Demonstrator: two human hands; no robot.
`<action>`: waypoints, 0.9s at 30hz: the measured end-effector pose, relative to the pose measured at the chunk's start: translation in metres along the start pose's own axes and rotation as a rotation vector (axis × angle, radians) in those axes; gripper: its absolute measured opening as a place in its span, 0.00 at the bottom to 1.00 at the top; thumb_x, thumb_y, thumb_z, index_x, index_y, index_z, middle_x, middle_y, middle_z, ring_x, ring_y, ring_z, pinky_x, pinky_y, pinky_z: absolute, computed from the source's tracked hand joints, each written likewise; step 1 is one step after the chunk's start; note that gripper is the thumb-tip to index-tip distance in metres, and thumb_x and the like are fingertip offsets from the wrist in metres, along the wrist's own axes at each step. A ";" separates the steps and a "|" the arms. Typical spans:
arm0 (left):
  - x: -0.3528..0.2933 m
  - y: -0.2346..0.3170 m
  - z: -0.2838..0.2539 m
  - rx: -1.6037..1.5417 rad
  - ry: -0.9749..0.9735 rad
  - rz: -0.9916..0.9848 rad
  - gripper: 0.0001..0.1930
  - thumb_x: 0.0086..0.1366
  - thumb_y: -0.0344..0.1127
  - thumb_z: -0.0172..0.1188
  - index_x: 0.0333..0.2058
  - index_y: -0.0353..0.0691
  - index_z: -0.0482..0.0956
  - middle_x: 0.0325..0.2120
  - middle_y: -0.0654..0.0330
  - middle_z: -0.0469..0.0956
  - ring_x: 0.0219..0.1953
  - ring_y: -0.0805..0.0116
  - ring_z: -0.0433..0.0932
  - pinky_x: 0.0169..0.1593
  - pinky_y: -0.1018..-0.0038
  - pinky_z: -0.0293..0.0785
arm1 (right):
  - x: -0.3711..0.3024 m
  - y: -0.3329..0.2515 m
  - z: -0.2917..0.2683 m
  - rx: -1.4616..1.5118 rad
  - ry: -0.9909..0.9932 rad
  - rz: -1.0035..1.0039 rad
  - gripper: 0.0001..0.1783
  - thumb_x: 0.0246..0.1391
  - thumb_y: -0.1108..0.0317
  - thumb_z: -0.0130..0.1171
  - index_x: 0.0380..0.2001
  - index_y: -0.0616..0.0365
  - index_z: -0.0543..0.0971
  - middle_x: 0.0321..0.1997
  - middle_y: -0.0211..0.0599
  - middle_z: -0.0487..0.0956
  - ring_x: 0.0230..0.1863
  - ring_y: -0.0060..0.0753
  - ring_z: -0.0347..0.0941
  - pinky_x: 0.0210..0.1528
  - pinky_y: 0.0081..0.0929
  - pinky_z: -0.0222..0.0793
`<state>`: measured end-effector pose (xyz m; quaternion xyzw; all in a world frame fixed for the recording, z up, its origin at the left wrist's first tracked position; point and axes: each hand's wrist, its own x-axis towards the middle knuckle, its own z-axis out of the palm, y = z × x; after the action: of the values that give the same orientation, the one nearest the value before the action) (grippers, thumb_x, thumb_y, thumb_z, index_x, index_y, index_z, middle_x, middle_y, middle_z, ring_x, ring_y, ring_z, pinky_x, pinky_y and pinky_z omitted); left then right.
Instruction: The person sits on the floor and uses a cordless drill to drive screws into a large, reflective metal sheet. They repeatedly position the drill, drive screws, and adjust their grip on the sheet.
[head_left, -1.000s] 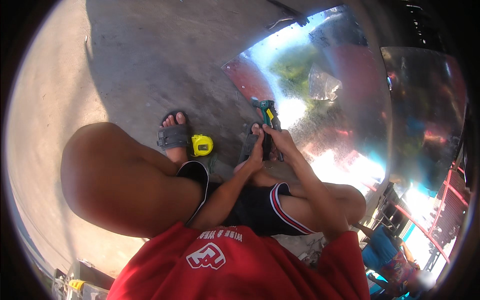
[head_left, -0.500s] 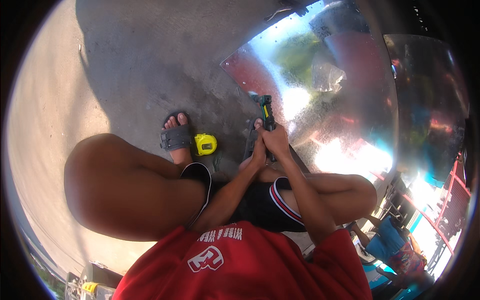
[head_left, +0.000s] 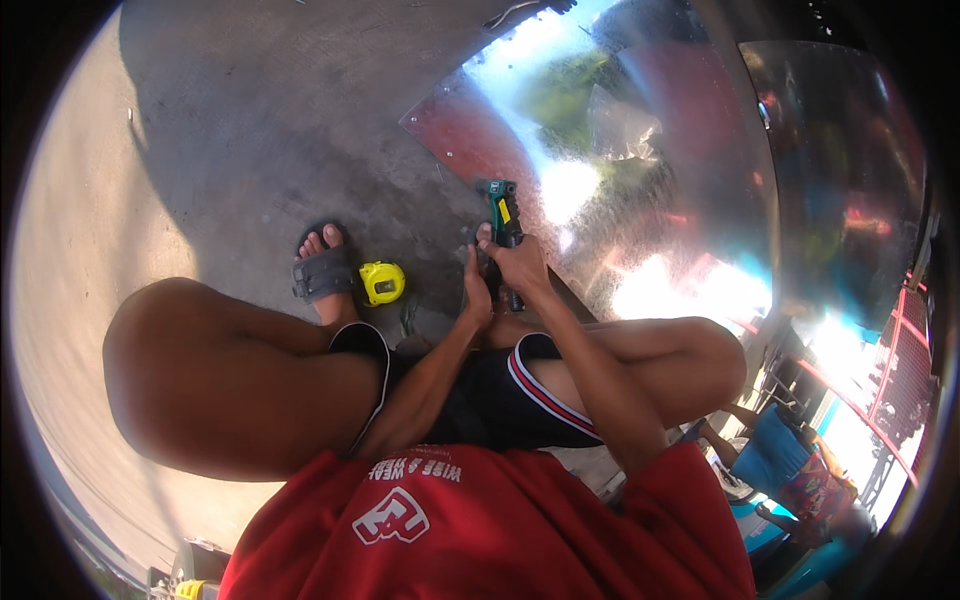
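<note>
A green and black two-handled hand tool, which looks like a hand riveter (head_left: 504, 212), stands upright between my knees with its head pointing away from me. My right hand (head_left: 524, 266) is wrapped round its black handles. Close beside it on the left, my left hand (head_left: 477, 288) has its fingers stretched out; whether they touch the tool is hard to see. The tool's head is next to the edge of a large shiny metal sheet (head_left: 680, 210), which has small dots along its border.
A yellow tape measure (head_left: 382, 284) lies on the concrete floor (head_left: 280, 130) by my sandalled left foot (head_left: 325, 265). A crumpled clear scrap (head_left: 625, 130) rests on the sheet. Another metal sheet (head_left: 840, 180) is at the right. Beyond it are a red mesh frame (head_left: 905, 350) and another person (head_left: 785, 465).
My left hand has come apart from my right hand, its fingers now raised. The tool stands more upright and shows more of its handles. The whole view has shifted slightly.
</note>
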<state>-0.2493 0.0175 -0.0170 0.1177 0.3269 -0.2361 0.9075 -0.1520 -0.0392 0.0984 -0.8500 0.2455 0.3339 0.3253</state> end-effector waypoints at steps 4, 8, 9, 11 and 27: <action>-0.005 0.002 0.021 0.046 0.100 0.177 0.31 0.75 0.60 0.37 0.55 0.39 0.73 0.44 0.59 0.79 0.42 0.70 0.80 0.42 0.76 0.76 | -0.001 -0.003 -0.005 -0.035 -0.016 0.049 0.24 0.47 0.51 0.68 0.28 0.67 0.82 0.25 0.50 0.82 0.29 0.46 0.82 0.33 0.41 0.73; -0.010 0.004 0.037 0.046 0.175 0.108 0.26 0.77 0.54 0.37 0.56 0.39 0.72 0.48 0.60 0.77 0.48 0.70 0.78 0.51 0.73 0.74 | -0.003 -0.012 -0.001 -0.078 0.014 0.058 0.24 0.46 0.51 0.68 0.30 0.65 0.82 0.29 0.54 0.83 0.36 0.55 0.82 0.39 0.45 0.73; -0.009 0.001 0.038 -0.007 0.165 0.107 0.25 0.77 0.53 0.38 0.56 0.40 0.71 0.48 0.60 0.77 0.49 0.71 0.78 0.52 0.72 0.74 | -0.005 -0.014 0.004 -0.106 0.052 0.047 0.24 0.45 0.50 0.68 0.30 0.64 0.83 0.30 0.55 0.83 0.38 0.58 0.82 0.42 0.46 0.73; -0.007 -0.003 0.030 -0.047 0.058 0.233 0.23 0.77 0.53 0.40 0.55 0.41 0.70 0.46 0.61 0.77 0.48 0.71 0.78 0.52 0.72 0.74 | -0.008 -0.016 0.010 -0.135 0.077 0.018 0.24 0.46 0.50 0.67 0.30 0.65 0.83 0.31 0.56 0.83 0.39 0.59 0.81 0.42 0.47 0.73; -0.027 0.027 0.023 0.005 0.170 0.131 0.44 0.67 0.75 0.39 0.55 0.35 0.72 0.46 0.53 0.79 0.48 0.62 0.79 0.52 0.69 0.73 | -0.012 -0.009 0.035 0.332 -0.056 0.107 0.28 0.44 0.48 0.72 0.25 0.70 0.81 0.30 0.53 0.83 0.33 0.43 0.82 0.38 0.39 0.74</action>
<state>-0.2410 0.0418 0.0195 0.1609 0.3937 -0.1665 0.8896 -0.1684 -0.0060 0.0905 -0.7607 0.3329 0.3294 0.4495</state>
